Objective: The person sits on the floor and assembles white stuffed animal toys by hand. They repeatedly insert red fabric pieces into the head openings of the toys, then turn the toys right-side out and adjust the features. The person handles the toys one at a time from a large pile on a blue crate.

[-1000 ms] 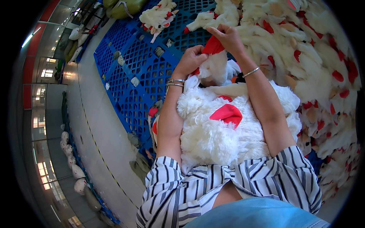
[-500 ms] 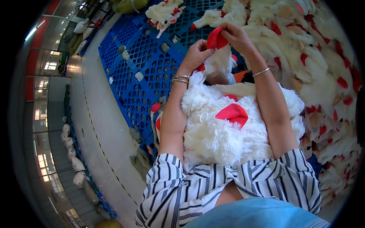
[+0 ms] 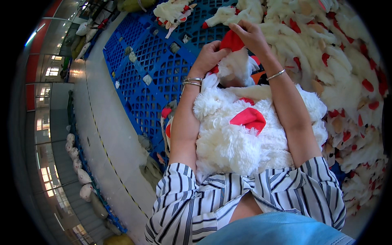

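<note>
Both of my hands pinch a red fabric piece (image 3: 232,41) on a white plush toy skin (image 3: 239,67). My left hand (image 3: 208,58) is closed on its left lower edge, thumb pointing right. Higher up, my right hand (image 3: 249,36) grips the top right edge between thumb and fingers. Part of the red piece is hidden behind the fingers. In my lap lies a heap of fluffy white plush (image 3: 228,139), with a red pointed flap (image 3: 249,118) on top. Both forearms rest along its sides.
A large pile of limp white plush skins with red parts (image 3: 302,73) fills the right side. Blue plastic pallets (image 3: 159,73) cover the floor ahead, with a few more skins (image 3: 173,14) on them. Filled white sacks (image 3: 83,176) line the wall at far left.
The red piece has turned and spread, showing a broader face. My right hand has shifted slightly up and left along its edge; the left hand stays nearly in place.
</note>
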Action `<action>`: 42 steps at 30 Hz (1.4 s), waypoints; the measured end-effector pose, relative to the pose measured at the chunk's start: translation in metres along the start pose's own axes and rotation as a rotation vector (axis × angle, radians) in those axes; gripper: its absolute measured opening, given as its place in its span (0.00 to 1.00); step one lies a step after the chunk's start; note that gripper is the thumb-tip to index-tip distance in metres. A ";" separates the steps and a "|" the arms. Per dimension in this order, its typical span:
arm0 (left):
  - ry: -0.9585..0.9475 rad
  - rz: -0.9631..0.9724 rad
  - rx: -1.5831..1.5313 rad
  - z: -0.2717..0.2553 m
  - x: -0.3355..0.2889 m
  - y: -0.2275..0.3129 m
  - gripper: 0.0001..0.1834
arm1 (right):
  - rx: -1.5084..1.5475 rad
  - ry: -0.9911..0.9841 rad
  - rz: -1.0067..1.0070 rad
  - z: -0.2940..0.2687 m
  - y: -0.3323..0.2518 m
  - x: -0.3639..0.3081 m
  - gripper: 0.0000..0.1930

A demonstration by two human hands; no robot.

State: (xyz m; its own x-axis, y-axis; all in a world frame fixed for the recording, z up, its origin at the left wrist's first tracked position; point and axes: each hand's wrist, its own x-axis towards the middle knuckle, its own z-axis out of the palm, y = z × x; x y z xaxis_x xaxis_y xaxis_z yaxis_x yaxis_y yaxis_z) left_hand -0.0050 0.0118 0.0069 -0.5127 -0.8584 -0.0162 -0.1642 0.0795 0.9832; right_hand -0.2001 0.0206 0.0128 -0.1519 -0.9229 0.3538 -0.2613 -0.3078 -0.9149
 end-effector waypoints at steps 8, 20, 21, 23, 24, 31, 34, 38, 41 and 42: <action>0.179 0.064 -0.145 -0.004 0.008 -0.007 0.10 | -0.096 -0.232 -0.099 0.026 0.002 -0.010 0.21; 0.139 0.111 -0.155 -0.005 0.008 -0.012 0.13 | 0.102 -0.206 -0.001 0.029 0.013 -0.008 0.21; 0.141 0.120 -0.141 -0.007 0.010 -0.014 0.13 | 0.107 -0.197 -0.003 0.030 0.014 -0.008 0.21; 0.154 0.139 -0.114 -0.009 0.011 -0.019 0.12 | 0.131 -0.202 0.058 0.030 0.017 -0.006 0.20; 0.163 0.151 -0.101 -0.008 0.012 -0.020 0.12 | 0.142 -0.202 0.087 0.030 0.020 -0.004 0.20; 0.243 0.146 -0.152 -0.006 0.013 -0.018 0.11 | -0.094 -0.171 -0.004 0.025 0.018 -0.004 0.08; 0.259 0.160 -0.128 -0.001 0.012 -0.014 0.10 | -0.100 -0.187 -0.042 0.023 0.016 -0.005 0.07; 0.251 0.213 0.098 -0.001 0.009 -0.008 0.10 | -0.137 -0.214 -0.046 0.022 0.014 -0.008 0.10; 0.200 0.232 0.155 0.006 0.004 0.001 0.10 | -0.204 -0.181 -0.029 0.022 0.012 -0.005 0.10; 0.188 0.237 0.158 0.007 0.004 0.002 0.10 | -0.212 -0.161 -0.023 0.022 0.012 -0.005 0.10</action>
State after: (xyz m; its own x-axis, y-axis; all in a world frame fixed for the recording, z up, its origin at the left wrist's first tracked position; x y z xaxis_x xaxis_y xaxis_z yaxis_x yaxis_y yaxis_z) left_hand -0.0136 0.0125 0.0074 -0.3906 -0.8837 0.2578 -0.1951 0.3531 0.9150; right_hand -0.1811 0.0162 -0.0040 0.0056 -0.9462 0.3235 -0.4595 -0.2898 -0.8396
